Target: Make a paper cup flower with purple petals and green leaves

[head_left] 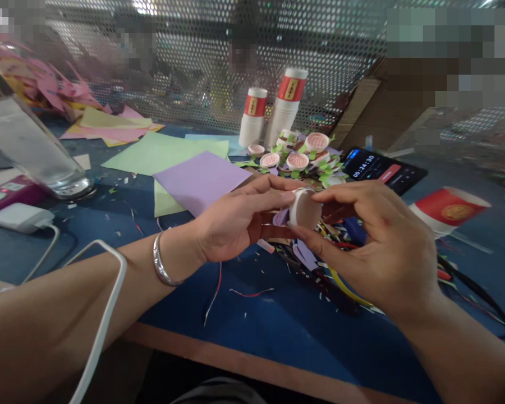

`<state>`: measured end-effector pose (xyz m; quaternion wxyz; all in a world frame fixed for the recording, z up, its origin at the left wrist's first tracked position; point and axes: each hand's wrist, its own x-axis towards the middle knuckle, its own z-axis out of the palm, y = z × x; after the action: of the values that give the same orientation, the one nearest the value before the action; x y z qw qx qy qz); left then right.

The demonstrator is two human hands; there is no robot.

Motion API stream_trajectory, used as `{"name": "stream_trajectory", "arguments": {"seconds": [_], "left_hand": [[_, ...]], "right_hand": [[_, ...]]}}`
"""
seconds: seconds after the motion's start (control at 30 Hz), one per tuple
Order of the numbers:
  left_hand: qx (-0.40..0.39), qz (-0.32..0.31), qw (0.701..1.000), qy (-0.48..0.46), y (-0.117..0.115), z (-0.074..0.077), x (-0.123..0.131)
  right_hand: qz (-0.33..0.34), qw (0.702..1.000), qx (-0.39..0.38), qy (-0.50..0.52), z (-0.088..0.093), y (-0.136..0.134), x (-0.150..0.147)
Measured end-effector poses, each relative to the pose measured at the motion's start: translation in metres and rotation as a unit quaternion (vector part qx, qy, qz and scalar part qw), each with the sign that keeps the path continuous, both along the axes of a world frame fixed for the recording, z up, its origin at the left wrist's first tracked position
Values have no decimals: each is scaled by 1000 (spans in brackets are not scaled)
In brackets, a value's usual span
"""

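Note:
Both hands meet over the blue table (278, 320), pinching one small cut-down paper cup piece (303, 209) with purple paper petals on it. My left hand (239, 221), with a silver bangle on its wrist, grips the piece from the left with thumb and fingers. My right hand (374, 241) closes on it from the right with thumb above and fingers below. Just beyond lies a cluster of finished cup flowers (298, 157) with green leaves.
Two stacks of red-and-white paper cups (278, 109) stand by the mesh screen. A phone showing a timer (376, 168) and a tipped cup (446, 209) lie right. Coloured paper sheets (172, 163), a clear bottle (29, 151), a white charger (21, 217) and paper scraps lie around.

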<state>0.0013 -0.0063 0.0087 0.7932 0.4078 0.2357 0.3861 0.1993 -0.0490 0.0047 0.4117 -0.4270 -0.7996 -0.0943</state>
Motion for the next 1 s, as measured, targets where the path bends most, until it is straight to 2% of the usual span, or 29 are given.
{"name": "stream_trajectory", "arguments": {"seconds": [0.2, 0.53, 1.0], "left_hand": [[-16, -5, 1000, 7, 5, -3, 0], [-1, 9, 1000, 3, 0, -2, 0], [4, -2, 1000, 1, 2, -6, -1]], "right_hand": [[0, 1000, -10, -2, 0, -2, -1], [-4, 1000, -10, -6, 0, -1, -1], [8, 1000, -12, -3, -1, 1, -1]]}}
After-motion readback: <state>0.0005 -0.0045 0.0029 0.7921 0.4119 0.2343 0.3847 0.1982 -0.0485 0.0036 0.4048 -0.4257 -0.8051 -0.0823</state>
